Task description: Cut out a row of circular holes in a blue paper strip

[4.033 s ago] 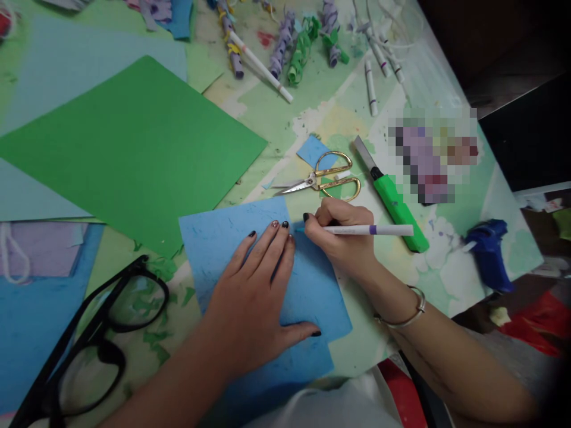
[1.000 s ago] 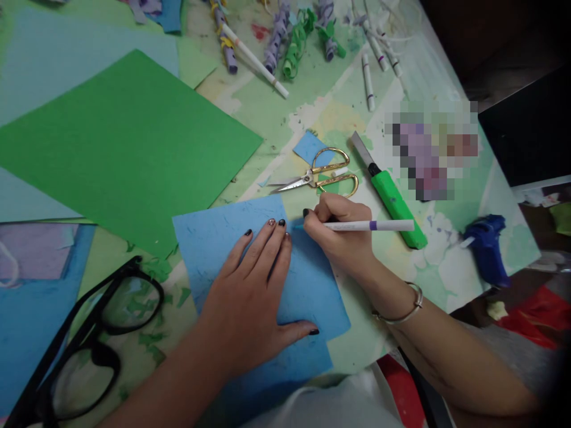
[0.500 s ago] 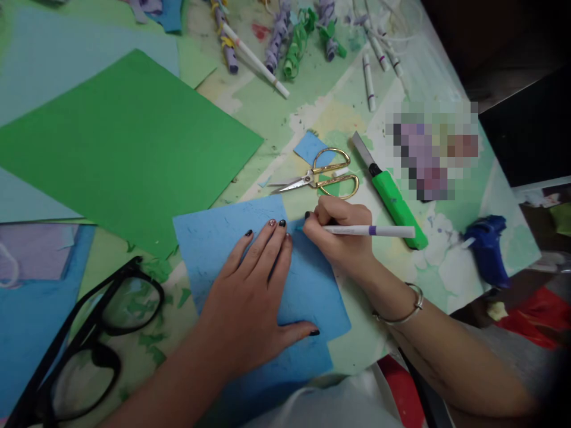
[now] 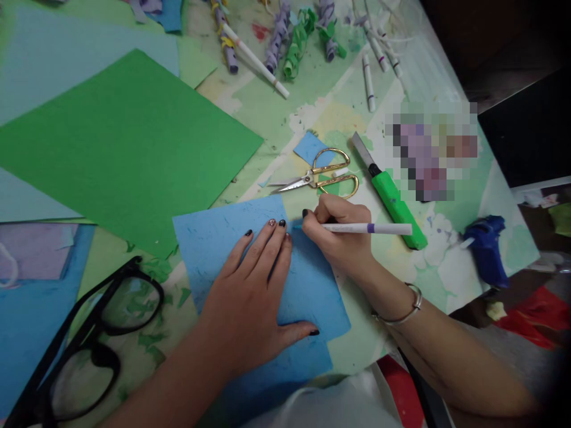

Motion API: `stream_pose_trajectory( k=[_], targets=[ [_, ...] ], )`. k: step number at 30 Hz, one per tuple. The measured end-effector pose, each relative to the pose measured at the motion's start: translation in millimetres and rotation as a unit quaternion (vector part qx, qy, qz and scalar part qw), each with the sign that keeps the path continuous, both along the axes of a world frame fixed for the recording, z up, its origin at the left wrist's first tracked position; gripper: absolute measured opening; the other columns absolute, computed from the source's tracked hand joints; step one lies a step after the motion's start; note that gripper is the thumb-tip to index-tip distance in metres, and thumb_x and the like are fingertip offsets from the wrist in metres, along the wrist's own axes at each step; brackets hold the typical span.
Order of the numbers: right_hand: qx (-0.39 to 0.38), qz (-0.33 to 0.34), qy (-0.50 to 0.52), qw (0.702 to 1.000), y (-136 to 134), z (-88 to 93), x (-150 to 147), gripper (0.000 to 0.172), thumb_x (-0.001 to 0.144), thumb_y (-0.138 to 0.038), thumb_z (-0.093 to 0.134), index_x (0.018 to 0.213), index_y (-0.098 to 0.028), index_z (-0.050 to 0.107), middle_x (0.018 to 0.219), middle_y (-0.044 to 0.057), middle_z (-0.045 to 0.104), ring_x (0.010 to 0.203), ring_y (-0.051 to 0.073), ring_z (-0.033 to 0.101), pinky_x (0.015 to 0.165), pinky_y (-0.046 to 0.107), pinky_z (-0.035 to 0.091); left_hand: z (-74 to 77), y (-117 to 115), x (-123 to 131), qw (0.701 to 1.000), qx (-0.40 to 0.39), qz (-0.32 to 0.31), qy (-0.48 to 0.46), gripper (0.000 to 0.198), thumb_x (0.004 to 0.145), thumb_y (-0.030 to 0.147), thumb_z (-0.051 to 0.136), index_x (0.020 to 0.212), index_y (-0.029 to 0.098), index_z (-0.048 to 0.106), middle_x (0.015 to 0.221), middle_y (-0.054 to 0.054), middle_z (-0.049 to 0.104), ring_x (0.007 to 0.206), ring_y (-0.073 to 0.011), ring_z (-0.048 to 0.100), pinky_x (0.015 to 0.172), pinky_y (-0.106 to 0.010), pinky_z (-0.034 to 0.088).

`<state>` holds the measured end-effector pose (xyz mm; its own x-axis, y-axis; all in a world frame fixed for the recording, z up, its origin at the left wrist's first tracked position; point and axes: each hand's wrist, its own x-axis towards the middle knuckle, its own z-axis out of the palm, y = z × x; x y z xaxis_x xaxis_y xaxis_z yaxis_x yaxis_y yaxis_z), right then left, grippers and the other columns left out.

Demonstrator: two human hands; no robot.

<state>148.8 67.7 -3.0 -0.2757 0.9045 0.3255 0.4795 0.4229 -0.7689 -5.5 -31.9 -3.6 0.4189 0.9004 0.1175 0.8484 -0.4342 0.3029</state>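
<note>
My left hand [image 4: 254, 297] lies flat, fingers stretched out, pressing on a light blue paper sheet [image 4: 209, 238] near the table's front. My right hand [image 4: 341, 235] is closed around a white marker with a purple band [image 4: 375, 227], its tip resting on the blue sheet's right edge just beside my left fingertips. A metal bangle [image 4: 404, 309] sits on my right wrist.
Gold-handled scissors [image 4: 323, 175] and a green utility knife [image 4: 392, 199] lie just beyond my right hand. A large green sheet [image 4: 125, 142] lies to the left, black glasses [image 4: 89, 345] at front left, a blue glue gun [image 4: 488, 246] at right, and paper curls and markers at the back.
My right hand and the marker have shifted only slightly along the blue sheet's edge. My left hand has stayed flat on the paper.
</note>
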Motion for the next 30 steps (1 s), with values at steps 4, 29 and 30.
stream_pose_trajectory(
  k=[4,29,30],
  targets=[
    [0.0,0.008,-0.008,1.0,0.4,0.5,0.2,0.036,0.074,-0.007,0.056,0.055,-0.019,0.028,0.051,-0.007,0.029,0.049,0.006,0.028,0.049,0.023,0.026,0.5,0.1,0.2,1.0,-0.002,-0.001,0.003,0.111,0.068,0.079,0.055,0.142,-0.002,0.036,0.151,-0.025,0.035,0.143,-0.0364,0.027,0.116,-0.051,0.02],
    [0.0,0.009,0.001,1.0,2.2,0.1,0.6,0.036,0.073,-0.007,0.054,0.055,-0.02,0.026,0.051,-0.007,0.029,0.049,0.007,0.027,0.049,0.023,0.026,0.3,1.0,0.4,1.0,-0.006,-0.002,-0.001,0.109,0.069,0.078,0.054,0.141,-0.001,0.037,0.151,-0.026,0.035,0.143,-0.0371,0.028,0.116,-0.052,0.022],
    [0.001,0.01,0.0,1.0,2.1,0.1,0.6,0.036,0.072,-0.007,0.054,0.055,-0.02,0.025,0.051,-0.007,0.028,0.049,0.007,0.027,0.048,0.023,0.026,0.3,0.9,0.5,1.0,-0.006,-0.002,-0.001,0.109,0.069,0.078,0.054,0.141,-0.002,0.037,0.151,-0.026,0.035,0.143,-0.0373,0.028,0.116,-0.052,0.022]
  ],
)
